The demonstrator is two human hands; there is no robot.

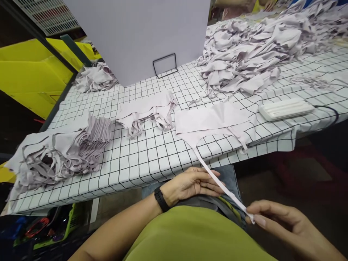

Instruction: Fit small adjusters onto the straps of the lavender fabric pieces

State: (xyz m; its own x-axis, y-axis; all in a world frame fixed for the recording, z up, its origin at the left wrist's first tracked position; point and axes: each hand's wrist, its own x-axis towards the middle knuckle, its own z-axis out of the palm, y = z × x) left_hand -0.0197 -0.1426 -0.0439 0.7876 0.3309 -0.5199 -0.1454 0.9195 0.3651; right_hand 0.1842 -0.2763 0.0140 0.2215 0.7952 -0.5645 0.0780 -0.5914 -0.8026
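Observation:
A pale lilac garment piece (201, 117) lies flat near the front edge of the table, looking like a strappy bra top. One of its straps (212, 174) runs taut over the edge towards my lap. My right hand (282, 221) pinches the end of that strap between thumb and finger. Under the strap is my left hand (190, 183), its fingers loosely stretched out and holding nothing; whether it touches the strap is unclear. The garment's other strap (239, 139) rests on the cloth. To the left sits a small stack of similar pieces (146, 110).
A thick stack of garments (62, 152) occupies the left table corner. A large loose heap (250, 50) lies at the back right, near a co-worker's arm (233, 3). A white corded device (286, 108) is at right. An upright pale board (141, 36) stands behind on the checked tablecloth (122, 156).

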